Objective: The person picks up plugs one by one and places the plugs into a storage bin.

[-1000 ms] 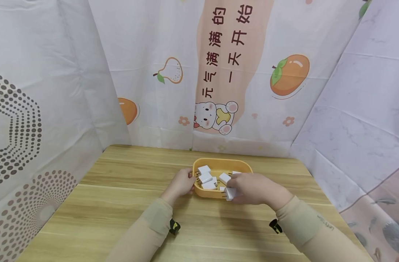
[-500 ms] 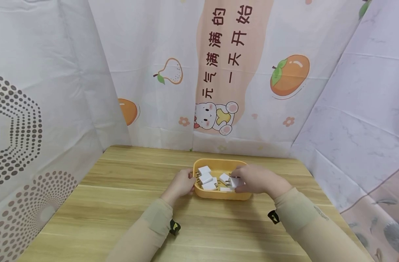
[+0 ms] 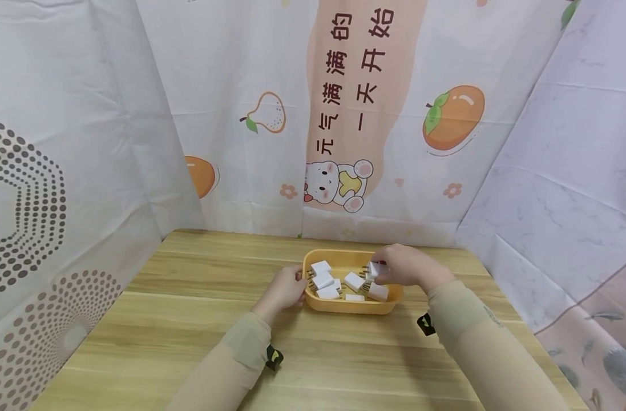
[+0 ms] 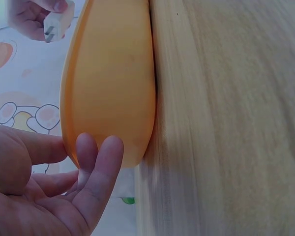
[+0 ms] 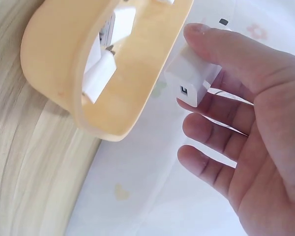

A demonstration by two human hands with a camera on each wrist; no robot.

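Printed curtains with fruit and a cartoon bear are hanging round the wooden bench (image 3: 189, 319), where an orange tray (image 3: 343, 306) is sitting near the middle. The right hand (image 3: 402, 265) is hovering over the tray's far right corner, its grip pinching 1 white charger plug (image 5: 192, 83) between thumb and forefinger, prongs pointing back toward the tray in the left wrist view. The tray is lying directly beneath and left of that plug, with several more white plugs (image 3: 325, 281) lying loose inside. The left hand (image 3: 284, 287) is resting relaxed against the tray's left wall, fingers straight, grasping nothing.
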